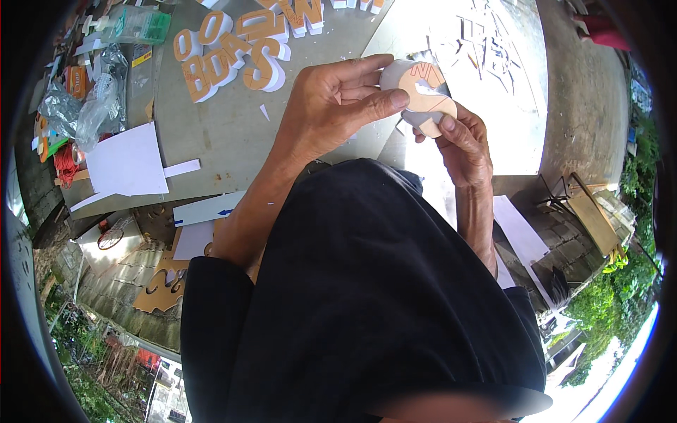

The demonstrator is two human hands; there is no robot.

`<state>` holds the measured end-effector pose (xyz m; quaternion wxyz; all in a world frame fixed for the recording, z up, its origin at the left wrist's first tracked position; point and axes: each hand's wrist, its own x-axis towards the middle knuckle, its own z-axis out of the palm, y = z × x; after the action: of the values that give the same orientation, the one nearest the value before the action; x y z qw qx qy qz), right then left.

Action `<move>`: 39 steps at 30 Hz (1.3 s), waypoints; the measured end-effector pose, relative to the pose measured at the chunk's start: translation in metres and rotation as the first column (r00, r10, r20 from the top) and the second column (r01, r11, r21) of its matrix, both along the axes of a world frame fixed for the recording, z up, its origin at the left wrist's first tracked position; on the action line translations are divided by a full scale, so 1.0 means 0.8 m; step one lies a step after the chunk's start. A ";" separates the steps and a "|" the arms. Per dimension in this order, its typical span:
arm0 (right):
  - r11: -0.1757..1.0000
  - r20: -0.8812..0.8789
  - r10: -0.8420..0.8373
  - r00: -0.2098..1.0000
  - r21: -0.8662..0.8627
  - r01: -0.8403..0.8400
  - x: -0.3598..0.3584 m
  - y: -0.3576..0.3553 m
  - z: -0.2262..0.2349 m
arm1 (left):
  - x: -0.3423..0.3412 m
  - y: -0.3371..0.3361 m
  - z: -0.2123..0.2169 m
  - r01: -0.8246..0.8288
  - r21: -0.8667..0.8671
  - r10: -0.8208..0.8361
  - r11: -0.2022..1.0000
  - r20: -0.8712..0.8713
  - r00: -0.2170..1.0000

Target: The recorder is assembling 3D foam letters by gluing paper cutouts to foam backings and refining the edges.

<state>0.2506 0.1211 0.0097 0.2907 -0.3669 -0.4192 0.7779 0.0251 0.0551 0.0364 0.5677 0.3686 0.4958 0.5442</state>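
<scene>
Above the grey table (218,141), I hold a curved block letter (416,99) with a brown face and pale sides between both hands. My left hand (328,102) grips its left side, thumb on the face and fingers behind it. From the lower right, my right hand (467,144) pinches its lower end between thumb and fingers. Some red lines are drawn on the brown face. Several similar letters (211,53) with brown faces and white sides stand grouped at the far left of my hands.
A large white sheet (525,141) covers the right of the table, with dark letter-shaped outlines (486,53) on it. Left lie a white sheet (129,161), crumpled clear plastic (99,106), a green-ended bottle (144,27) and red cord (67,166). Below are a cut brown board (159,292) and white strips (518,229).
</scene>
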 end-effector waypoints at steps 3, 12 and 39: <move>1.000 0.019 -0.016 1.000 0.009 0.016 0.001 -0.004 0.004 | 0.005 -0.004 0.004 -0.008 0.036 0.008 0.999 -0.016 1.000; 0.994 0.098 -0.064 0.993 0.091 0.056 -0.004 -0.015 0.015 | 0.021 -0.008 -0.010 -0.159 0.054 0.158 0.986 0.017 0.987; 0.782 0.286 -0.020 0.958 0.602 -0.164 0.004 -0.019 0.042 | 0.002 -0.023 -0.012 0.000 0.377 0.034 0.926 -0.084 0.996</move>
<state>0.2539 0.1057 0.0432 0.3032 -0.3397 -0.7014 0.5484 0.0270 0.0365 0.0265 0.4591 0.4901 0.4103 0.6170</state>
